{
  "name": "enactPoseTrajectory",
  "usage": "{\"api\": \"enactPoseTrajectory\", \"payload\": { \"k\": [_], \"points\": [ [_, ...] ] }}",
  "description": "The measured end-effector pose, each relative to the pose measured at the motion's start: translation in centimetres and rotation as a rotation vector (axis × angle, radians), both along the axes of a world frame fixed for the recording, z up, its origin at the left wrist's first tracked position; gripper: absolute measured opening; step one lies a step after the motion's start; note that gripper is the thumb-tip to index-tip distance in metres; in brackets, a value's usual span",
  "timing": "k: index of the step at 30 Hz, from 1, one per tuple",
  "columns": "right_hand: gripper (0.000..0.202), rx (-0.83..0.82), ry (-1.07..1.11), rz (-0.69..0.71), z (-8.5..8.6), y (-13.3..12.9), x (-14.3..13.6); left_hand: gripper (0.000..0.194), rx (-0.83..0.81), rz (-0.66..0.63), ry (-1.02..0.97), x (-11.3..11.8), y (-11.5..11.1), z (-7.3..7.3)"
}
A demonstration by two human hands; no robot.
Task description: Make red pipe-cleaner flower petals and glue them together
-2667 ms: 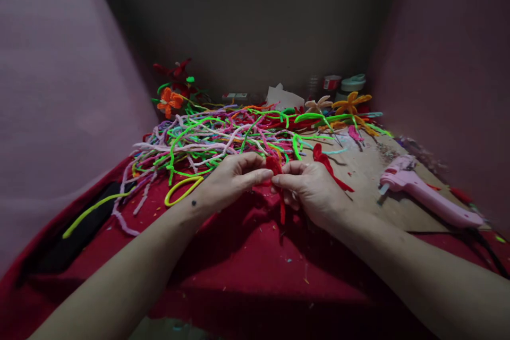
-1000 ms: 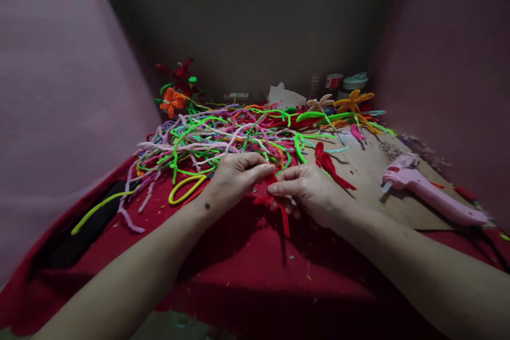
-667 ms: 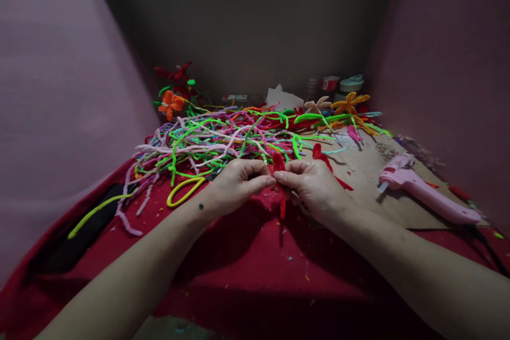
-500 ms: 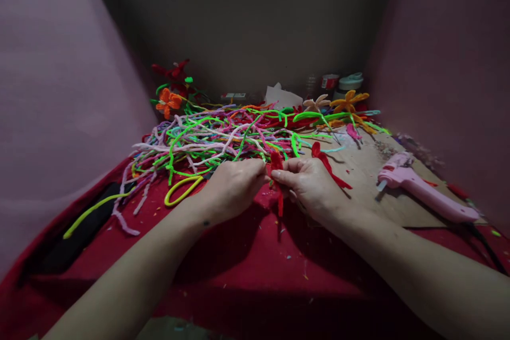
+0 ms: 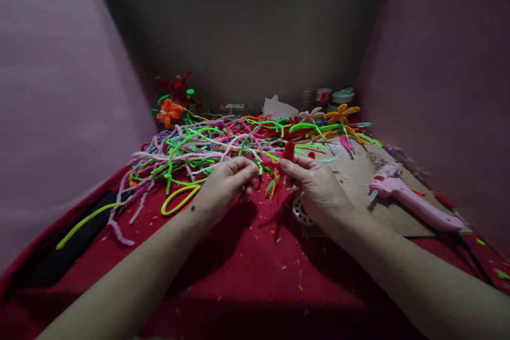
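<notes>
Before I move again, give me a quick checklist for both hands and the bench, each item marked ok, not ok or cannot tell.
1. Red fuzzy piece gripped by the right hand: ok, pinched between thumb and fingers.
2. Left hand empty: cannot tell, its fingertips are too unclear.
3. Pink glue gun apart from both hands: ok, it lies on the board.
4. Glue gun cool: cannot tell.
5. Red cloth free of scraps: not ok, small bits are scattered on it.
6. Round holed disc fully uncovered: not ok, the right hand hides part of it.
</notes>
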State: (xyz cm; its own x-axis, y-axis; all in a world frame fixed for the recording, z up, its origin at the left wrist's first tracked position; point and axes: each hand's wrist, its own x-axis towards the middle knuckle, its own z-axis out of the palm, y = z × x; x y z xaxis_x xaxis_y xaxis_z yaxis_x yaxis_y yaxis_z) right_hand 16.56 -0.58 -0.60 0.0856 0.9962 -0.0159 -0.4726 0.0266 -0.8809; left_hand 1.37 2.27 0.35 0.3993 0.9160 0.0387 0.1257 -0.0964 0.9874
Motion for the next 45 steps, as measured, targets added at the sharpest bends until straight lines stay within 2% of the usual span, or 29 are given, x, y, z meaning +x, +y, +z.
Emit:
{"api": "enactPoseTrajectory", "payload": {
  "k": [3, 5, 7, 10, 12, 15, 19, 22, 26, 29, 32, 37, 42, 44, 45],
  "points": [
    [0.022, 0.07, 0.027, 0.036, -0.7, 0.0, -0.2, 0.023, -0.189, -0.198, -0.047, 1.1, -0.6, -0.3],
    [0.023, 0.083, 0.021, 0.094, -1.4, 0.0, -0.4, 0.023, -0.194, -0.238, -0.03, 1.8, -1.0, -0.5],
    [0.02, 0.095, 0.027, 0.114, -1.9, 0.0, -0.6, 0.019, -0.101, -0.216, 0.024, 2.1, -1.2, -0.6],
    [0.013, 0.112, 0.054, 0.064, -2.1, 0.0, -0.9, 0.015, 0.094, -0.167, 0.137, 2.2, -1.1, -0.8],
    [0.012, 0.093, 0.055, 0.038, -2.1, 0.0, -0.9, 0.016, 0.154, -0.164, 0.196, 2.1, -1.0, -0.7],
    [0.014, 0.08, 0.048, 0.025, -2.0, 0.1, -0.8, 0.013, 0.136, -0.126, 0.17, 2.0, -0.9, -0.5],
    [0.015, 0.088, 0.045, 0.032, -2.1, 0.1, -0.5, 0.021, 0.099, -0.068, 0.039, 2.2, -0.8, -0.4],
    [0.014, 0.066, 0.114, 0.067, -2.0, 0.1, -0.5, 0.017, 0.072, -0.045, -0.012, 2.4, -1.0, -0.5],
    [0.01, 0.045, 0.131, 0.077, -1.2, 0.1, -0.4, 0.011, 0.017, -0.047, -0.032, 2.3, -1.2, -0.3],
    [0.015, 0.015, 0.1, 0.022, -0.6, 0.0, -0.3, 0.012, 0.011, -0.038, -0.046, 2.1, -1.2, -0.1],
    [0.008, -0.001, 0.122, 0.041, -0.4, 0.0, -0.4, 0.014, 0.02, -0.051, -0.069, 1.9, -1.1, -0.1],
    [0.006, 0.036, 0.07, 0.086, -0.8, 0.1, -0.3, 0.014, 0.057, -0.079, -0.062, 1.5, -0.9, -0.1],
    [0.005, 0.009, -0.007, 0.023, -0.6, 0.0, -0.4, 0.014, 0.122, -0.012, -0.063, 1.5, -0.8, -0.5],
    [0.008, -0.002, -0.032, 0.009, -0.4, 0.0, -0.4, 0.011, 0.251, 0.039, -0.015, 1.4, -0.7, -0.9],
    [0.011, -0.008, -0.035, 0.007, -0.4, 0.0, -0.4, 0.01, 0.379, 0.06, 0.036, 1.3, -0.6, -1.2]
  ]
}}
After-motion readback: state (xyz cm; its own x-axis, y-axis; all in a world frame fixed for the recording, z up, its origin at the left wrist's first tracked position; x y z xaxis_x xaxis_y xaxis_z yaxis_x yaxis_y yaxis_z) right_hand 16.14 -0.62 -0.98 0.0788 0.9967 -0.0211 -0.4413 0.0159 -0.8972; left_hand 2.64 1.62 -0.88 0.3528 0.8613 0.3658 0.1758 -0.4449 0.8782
